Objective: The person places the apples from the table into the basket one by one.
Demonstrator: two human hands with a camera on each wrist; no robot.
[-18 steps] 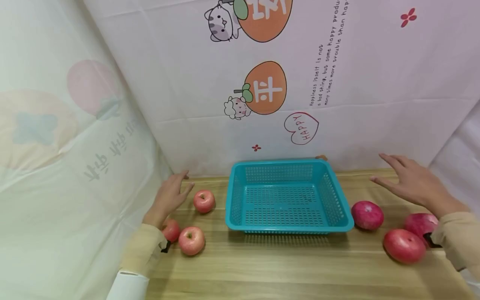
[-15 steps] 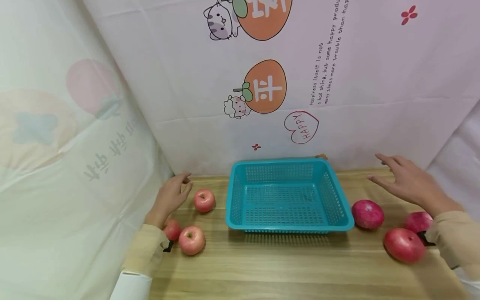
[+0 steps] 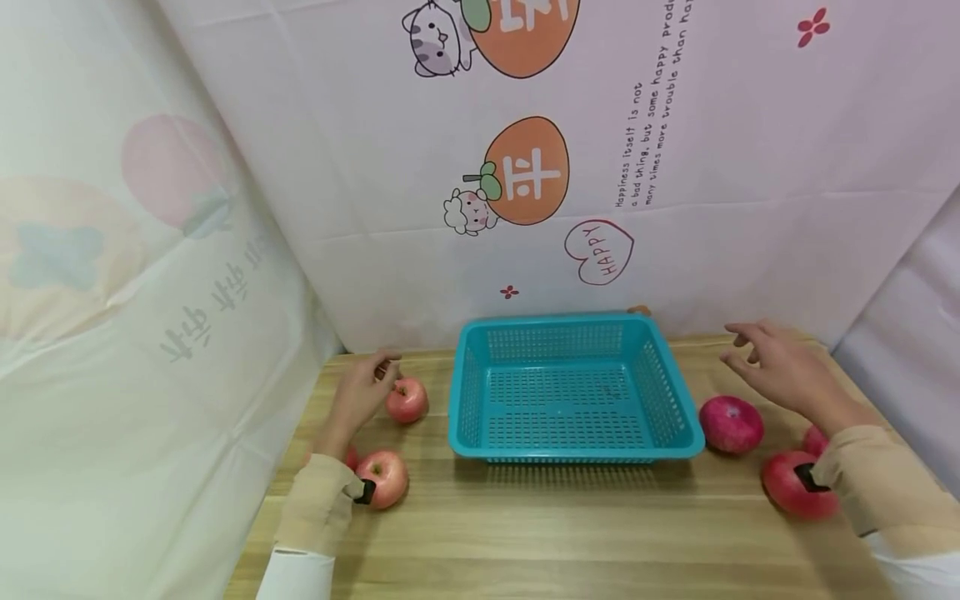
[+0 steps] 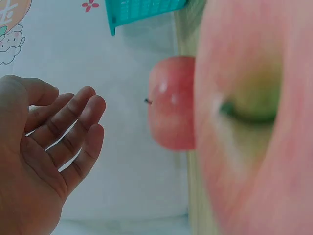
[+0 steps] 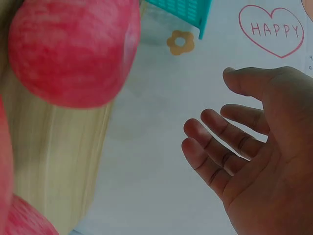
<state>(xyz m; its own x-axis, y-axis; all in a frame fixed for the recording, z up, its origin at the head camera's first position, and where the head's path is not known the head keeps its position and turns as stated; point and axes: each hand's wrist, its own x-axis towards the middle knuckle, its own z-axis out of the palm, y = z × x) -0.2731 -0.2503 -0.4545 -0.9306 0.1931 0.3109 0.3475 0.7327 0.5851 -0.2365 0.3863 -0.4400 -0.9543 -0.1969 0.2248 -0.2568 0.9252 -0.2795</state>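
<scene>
In the head view my left hand (image 3: 362, 390) hovers beside the back left apple (image 3: 407, 402), its fingers loosely bent and holding nothing. A second apple (image 3: 383, 479) lies by that wrist, and another is mostly hidden under the sleeve. In the left wrist view an apple (image 4: 172, 103) is apart from the fingertips, with a large blurred apple (image 4: 244, 161) close to the lens. My right hand (image 3: 786, 371), relaxed with nothing in it, is above and right of a dark pink round fruit (image 3: 731, 424). A red round fruit (image 3: 797, 485) and another pink one (image 3: 814, 440) lie partly behind the right sleeve.
A teal perforated plastic basket (image 3: 577, 452) stands mid-table, with nothing in it, between the two groups of fruit. The wooden table (image 3: 555, 533) meets a printed white cloth (image 3: 390, 275) at the back. More cloth hangs at both sides.
Both hands have moved inward and slightly down. The left fingers now reach the edge of the back left apple in the head view. The fruit and the basket stay in place.
</scene>
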